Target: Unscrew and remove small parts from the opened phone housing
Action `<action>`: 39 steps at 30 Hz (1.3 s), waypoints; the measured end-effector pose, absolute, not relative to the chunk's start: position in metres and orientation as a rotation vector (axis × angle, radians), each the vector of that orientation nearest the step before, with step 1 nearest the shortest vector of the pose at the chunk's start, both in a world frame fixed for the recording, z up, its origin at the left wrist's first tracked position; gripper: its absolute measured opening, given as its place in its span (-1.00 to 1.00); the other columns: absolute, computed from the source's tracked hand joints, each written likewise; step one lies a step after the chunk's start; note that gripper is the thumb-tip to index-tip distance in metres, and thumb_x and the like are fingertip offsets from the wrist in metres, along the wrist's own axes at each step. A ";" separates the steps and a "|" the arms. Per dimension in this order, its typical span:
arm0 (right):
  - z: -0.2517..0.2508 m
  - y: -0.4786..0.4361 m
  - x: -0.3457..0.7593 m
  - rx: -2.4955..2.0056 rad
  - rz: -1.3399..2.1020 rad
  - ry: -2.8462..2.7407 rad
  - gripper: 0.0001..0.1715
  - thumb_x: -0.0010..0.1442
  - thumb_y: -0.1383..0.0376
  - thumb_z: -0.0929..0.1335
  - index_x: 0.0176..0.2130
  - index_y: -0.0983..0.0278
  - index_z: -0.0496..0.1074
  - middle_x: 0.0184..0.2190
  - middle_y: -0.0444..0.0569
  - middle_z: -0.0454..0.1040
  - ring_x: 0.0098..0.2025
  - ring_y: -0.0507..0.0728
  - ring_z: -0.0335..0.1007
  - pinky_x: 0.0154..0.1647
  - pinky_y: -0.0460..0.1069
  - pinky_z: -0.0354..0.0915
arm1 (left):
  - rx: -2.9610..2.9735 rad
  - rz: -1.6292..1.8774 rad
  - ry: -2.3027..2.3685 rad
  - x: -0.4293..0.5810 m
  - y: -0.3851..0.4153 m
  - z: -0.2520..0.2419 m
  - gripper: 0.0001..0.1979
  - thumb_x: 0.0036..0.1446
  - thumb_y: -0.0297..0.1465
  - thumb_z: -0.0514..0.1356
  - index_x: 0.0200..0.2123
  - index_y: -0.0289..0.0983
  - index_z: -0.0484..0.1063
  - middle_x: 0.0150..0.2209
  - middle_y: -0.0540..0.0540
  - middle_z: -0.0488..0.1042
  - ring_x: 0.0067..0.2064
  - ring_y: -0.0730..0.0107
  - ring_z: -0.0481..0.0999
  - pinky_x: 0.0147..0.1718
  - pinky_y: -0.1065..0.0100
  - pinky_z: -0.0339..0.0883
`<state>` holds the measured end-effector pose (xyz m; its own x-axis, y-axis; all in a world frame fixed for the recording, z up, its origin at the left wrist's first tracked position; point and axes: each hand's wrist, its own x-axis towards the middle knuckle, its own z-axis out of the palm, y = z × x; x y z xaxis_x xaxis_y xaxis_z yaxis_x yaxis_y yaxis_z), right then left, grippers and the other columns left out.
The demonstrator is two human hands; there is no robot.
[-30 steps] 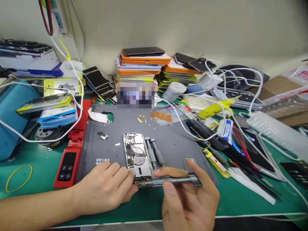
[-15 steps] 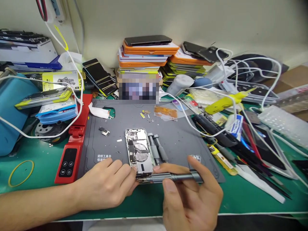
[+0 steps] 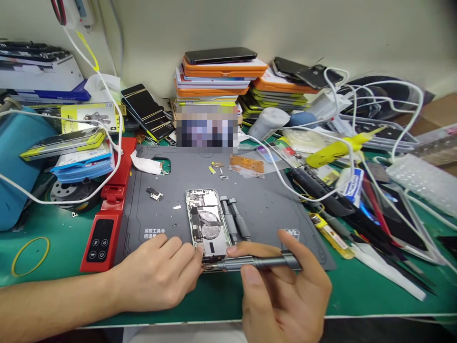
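An opened phone with its insides exposed lies on a grey work mat. My left hand rests on the mat at the phone's near left corner, fingers curled and pressed against its frame. My right hand grips a grey screwdriver, held almost level, its tip at the phone's near end. Two more grey screwdrivers lie on the mat just right of the phone.
A red device with buttons lies along the mat's left edge. Small parts and screws dot the mat. Stacked orange and green cases stand behind, white cables and tools crowd the right, a yellow rubber band lies at left.
The view has shifted slightly. Both hands stay at the phone's near end with the screwdriver tip in about the same spot.
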<state>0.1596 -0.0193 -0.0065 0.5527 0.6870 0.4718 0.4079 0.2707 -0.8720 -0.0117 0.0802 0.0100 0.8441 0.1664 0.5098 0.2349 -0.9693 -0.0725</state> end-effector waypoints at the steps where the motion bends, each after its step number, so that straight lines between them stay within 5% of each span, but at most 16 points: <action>1: -0.007 -0.019 0.160 -1.347 0.244 -1.050 -0.39 0.46 0.42 0.35 0.40 0.14 0.28 -0.25 0.02 0.65 -0.23 0.23 0.69 -0.30 0.12 0.61 | -2.890 -0.783 -0.312 -0.012 0.080 0.010 -0.80 0.44 -0.48 0.19 -0.07 -0.47 0.60 -0.42 -0.04 0.41 -0.43 0.29 0.30 -0.51 0.20 0.07; 39: -0.005 -0.015 0.162 -1.152 0.249 -1.069 -0.33 0.41 0.51 0.38 0.42 0.19 0.37 -0.20 -0.07 0.69 -0.19 0.06 0.64 -0.17 -0.06 0.58 | -2.881 -0.828 -0.323 -0.009 0.079 0.008 -0.81 0.42 -0.48 0.21 -0.10 -0.47 0.61 -0.43 -0.04 0.41 -0.46 0.26 0.30 -0.56 0.20 0.11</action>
